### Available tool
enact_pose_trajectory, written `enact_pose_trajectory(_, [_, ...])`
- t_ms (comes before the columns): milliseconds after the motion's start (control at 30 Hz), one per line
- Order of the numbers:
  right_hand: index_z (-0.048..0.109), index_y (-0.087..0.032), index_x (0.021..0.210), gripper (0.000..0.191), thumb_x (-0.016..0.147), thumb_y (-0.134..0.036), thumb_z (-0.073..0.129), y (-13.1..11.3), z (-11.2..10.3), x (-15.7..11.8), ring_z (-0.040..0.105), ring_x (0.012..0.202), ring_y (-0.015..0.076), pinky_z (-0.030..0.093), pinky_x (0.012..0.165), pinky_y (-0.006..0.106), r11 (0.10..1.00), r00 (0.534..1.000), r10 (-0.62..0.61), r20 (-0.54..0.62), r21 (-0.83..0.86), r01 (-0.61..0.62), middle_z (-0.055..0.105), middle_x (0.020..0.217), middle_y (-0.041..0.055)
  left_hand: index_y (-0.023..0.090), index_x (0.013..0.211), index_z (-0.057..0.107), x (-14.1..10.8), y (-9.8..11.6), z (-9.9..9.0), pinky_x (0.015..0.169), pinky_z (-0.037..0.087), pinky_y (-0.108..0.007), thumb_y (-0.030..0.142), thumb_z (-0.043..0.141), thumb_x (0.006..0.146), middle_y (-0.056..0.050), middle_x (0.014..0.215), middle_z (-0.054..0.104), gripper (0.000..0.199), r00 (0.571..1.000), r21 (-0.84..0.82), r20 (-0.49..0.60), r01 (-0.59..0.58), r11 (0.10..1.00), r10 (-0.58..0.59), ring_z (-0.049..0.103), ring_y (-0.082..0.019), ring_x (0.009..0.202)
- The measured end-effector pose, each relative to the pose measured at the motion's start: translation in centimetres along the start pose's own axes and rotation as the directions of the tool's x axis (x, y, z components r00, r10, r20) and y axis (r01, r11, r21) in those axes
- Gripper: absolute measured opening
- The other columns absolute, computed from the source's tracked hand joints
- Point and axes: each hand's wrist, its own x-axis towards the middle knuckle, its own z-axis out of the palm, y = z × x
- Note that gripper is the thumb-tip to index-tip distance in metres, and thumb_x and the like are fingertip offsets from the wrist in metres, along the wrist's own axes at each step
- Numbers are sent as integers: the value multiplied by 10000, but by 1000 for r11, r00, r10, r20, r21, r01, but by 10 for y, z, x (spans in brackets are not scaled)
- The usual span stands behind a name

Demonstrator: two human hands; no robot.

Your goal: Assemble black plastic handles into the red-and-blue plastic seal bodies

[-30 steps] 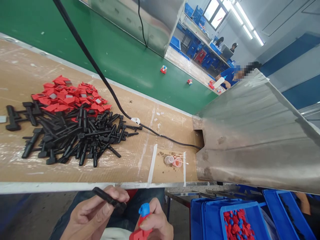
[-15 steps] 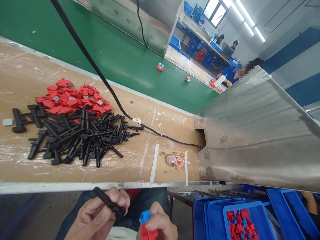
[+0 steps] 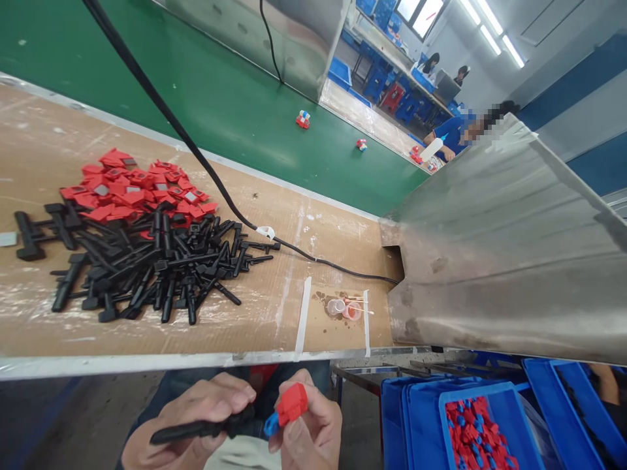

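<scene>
Below the table's front edge, my left hand (image 3: 196,411) is closed round a black stick-shaped part (image 3: 183,431), whose long end points left. Beside it my right hand (image 3: 313,424) pinches a red part (image 3: 292,403) with a blue piece (image 3: 272,424) at its lower left. The black part's right end is close to the blue piece; whether they touch is unclear. On the table lie a heap of black parts (image 3: 166,261) and, behind it, a heap of red parts (image 3: 132,189).
A black cable (image 3: 196,150) crosses the cardboard-covered table (image 3: 274,313). Small cups (image 3: 351,311) with swabs stand near the front edge. A metal panel (image 3: 490,261) rises at right, above blue bins (image 3: 514,398). Small figures (image 3: 303,119) sit on the green belt (image 3: 245,124); a person (image 3: 448,134) works beyond.
My left hand has turned the black part nearly level. My right hand has tilted the red part upward, with the blue piece now at its lower left. The camera view has shifted slightly.
</scene>
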Motion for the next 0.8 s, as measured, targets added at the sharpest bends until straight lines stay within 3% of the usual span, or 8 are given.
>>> enact_pose_trajectory(100, [930, -263, 1061, 515, 722, -645, 991, -14, 8, -4, 534, 646, 135, 505, 441, 221, 997, 999, 46, -9, -66, -47, 609, 846, 43, 344, 817, 928, 5, 10, 8, 528, 713, -320, 435, 917, 875, -27, 599, 833, 109, 990, 38, 7, -142, 989, 142, 781, -248, 500])
enact_pose_trajectory(167, [927, -281, 1079, 501, 763, -669, 956, -19, 12, -8, 559, 640, 135, 526, 447, 226, 993, 999, 31, 13, -111, -29, 599, 842, 32, 353, 815, 919, 5, 12, 11, 542, 712, -312, 447, 928, 865, -9, 599, 830, 106, 987, 25, -3, -160, 987, 160, 777, -236, 498])
enact_pose_trajectory(267, [920, -263, 1084, 494, 806, -671, 918, -21, 13, -13, 552, 592, 104, 548, 469, 222, 982, 1000, 23, 8, -187, -21, 613, 864, 29, 360, 822, 890, 1, 10, 15, 670, 745, -428, 525, 963, 791, -24, 686, 839, 183, 997, -42, -76, 14, 999, -17, 818, -296, 661])
enact_pose_trajectory(367, [903, -200, 1037, 526, 769, -650, 940, -20, 13, -15, 524, 551, 90, 573, 486, 245, 976, 998, 58, -24, -209, -62, 629, 858, 32, 352, 894, 863, -2, 9, 23, 835, 737, -556, 609, 962, 742, -64, 840, 855, 314, 963, -118, -145, 212, 970, -228, 835, -381, 916])
enact_pose_trajectory(467, [886, -188, 984, 530, 735, -651, 950, -17, 13, -15, 463, 522, 76, 539, 460, 231, 977, 996, 76, -50, -194, -85, 619, 813, 16, 338, 911, 847, -1, 10, 29, 901, 719, -587, 632, 957, 728, -79, 903, 851, 363, 933, -165, -180, 285, 944, -313, 816, -405, 1024])
enact_pose_trajectory(567, [892, -197, 968, 523, 743, -667, 938, -16, 12, -15, 410, 534, 74, 493, 467, 222, 974, 997, 34, -68, -223, -48, 609, 779, 7, 325, 863, 846, -3, 9, 22, 874, 727, -556, 598, 977, 719, -69, 865, 840, 335, 929, -148, -186, 296, 944, -320, 817, -380, 974])
enact_pose_trajectory(700, [901, -194, 1010, 535, 773, -673, 925, -15, 11, -16, 414, 558, 89, 417, 455, 213, 961, 998, -17, -65, -278, -2, 643, 779, 29, 329, 775, 877, -11, 4, 2, 760, 744, -421, 442, 1033, 699, -29, 740, 820, 207, 968, -54, -134, 207, 977, -212, 807, -290, 781])
enact_pose_trajectory(800, [903, -192, 1019, 539, 777, -674, 920, -16, 13, -16, 423, 576, 99, 385, 443, 204, 961, 998, -19, -63, -278, 1, 638, 784, 33, 355, 786, 907, -14, 0, -6, 735, 746, -357, 414, 1039, 710, -18, 745, 832, 163, 942, -80, -115, 309, 948, -317, 823, -264, 756])
